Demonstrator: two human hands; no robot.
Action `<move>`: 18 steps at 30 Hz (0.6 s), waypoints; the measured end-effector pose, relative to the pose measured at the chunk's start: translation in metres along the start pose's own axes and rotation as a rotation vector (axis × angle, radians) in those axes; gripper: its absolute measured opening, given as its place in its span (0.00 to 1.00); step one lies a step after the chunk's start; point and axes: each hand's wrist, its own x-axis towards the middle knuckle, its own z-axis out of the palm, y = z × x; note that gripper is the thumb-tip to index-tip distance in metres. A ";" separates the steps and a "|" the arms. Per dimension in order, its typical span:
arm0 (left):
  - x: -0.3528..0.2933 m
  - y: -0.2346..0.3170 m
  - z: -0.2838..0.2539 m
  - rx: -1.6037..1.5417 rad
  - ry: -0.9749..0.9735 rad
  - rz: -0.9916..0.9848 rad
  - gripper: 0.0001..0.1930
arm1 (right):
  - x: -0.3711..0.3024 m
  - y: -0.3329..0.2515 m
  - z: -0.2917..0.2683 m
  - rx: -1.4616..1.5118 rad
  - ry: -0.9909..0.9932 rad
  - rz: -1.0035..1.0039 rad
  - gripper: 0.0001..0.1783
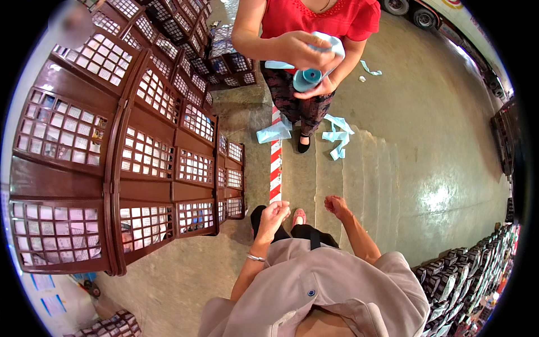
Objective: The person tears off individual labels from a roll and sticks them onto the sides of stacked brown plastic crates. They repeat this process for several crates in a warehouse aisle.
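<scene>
My left hand is held before my waist with its fingers curled into a loose fist. Nothing sticks out of it, and a bracelet circles that wrist. Level with it on the other side, my right hand is also closed in a fist, with nothing showing in it. The two hands are apart and touch no object that I can see. Facing me, a person in a red top holds a roll of light blue ribbon-like material in one hand and a loose length of it in the other.
Stacked brown lattice crates rise at my left. A red-and-white floor stripe runs between the other person and me. Crumpled blue strips lie on the floor near shallow steps. Truck wheels show far right; dark stacked goods stand nearer.
</scene>
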 end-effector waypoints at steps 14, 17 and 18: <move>-0.009 0.004 -0.019 0.001 0.054 -0.014 0.10 | -0.015 0.034 0.002 -0.064 0.016 0.056 0.04; -0.005 0.011 -0.015 -0.024 0.037 0.021 0.11 | -0.013 0.029 0.001 -0.087 0.040 0.034 0.05; -0.006 0.014 -0.014 -0.032 0.020 0.031 0.11 | -0.012 0.028 0.002 -0.092 0.046 0.032 0.06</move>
